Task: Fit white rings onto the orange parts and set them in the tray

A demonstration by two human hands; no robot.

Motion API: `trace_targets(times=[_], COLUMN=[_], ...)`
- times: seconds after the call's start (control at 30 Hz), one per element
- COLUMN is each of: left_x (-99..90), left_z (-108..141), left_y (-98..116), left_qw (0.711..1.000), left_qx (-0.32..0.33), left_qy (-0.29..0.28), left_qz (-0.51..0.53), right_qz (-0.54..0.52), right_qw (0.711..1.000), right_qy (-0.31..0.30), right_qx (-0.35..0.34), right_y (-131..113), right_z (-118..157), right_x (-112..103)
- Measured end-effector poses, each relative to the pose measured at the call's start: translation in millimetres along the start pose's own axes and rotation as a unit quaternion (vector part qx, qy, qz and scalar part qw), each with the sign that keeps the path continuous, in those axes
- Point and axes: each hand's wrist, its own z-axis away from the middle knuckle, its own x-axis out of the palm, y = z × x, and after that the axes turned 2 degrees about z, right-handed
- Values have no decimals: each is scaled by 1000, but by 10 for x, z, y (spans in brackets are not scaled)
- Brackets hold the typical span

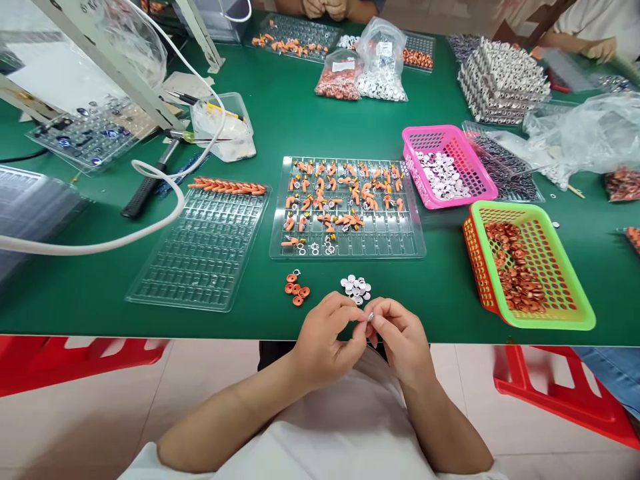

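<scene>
The person's left hand and right hand pinch a silvery piece (its shape unclear) in their fingers at the green worktop; red stools stand on pale tiles.

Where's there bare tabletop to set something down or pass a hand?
Widest: green tabletop between the loaded tray and the bag of white parts. Smaller: between the right hand and lime-green basket. Crowded: around the pink basket at right, and the hammer at left.

The fingers partly hide a small piece, too tiny to identify.
</scene>
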Motion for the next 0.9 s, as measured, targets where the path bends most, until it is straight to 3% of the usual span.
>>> trace_targets(times=[0.2, 0.63, 0.77, 0.9], left_x=[-64, -137, -250, -471], left_z=[33, -8, -105, -447], left_y=[-26, -14, -133, -386], left_qw=[999, 998, 997, 978], left_qx=[27, 14, 9, 20], left_qy=[-34, -50, -48, -58], left_qz=[28, 34, -58, -198], right_qz=[-87, -113, -109, -57], right_qw=[993, 971, 969, 985], right_qy=[-41, -103, -127, -97], right_qx=[71, 186, 182, 127], right_y=[-96, -170, -189, -195], right_z=[-26, -60, -23, -1], right_x=[31, 77, 29, -46])
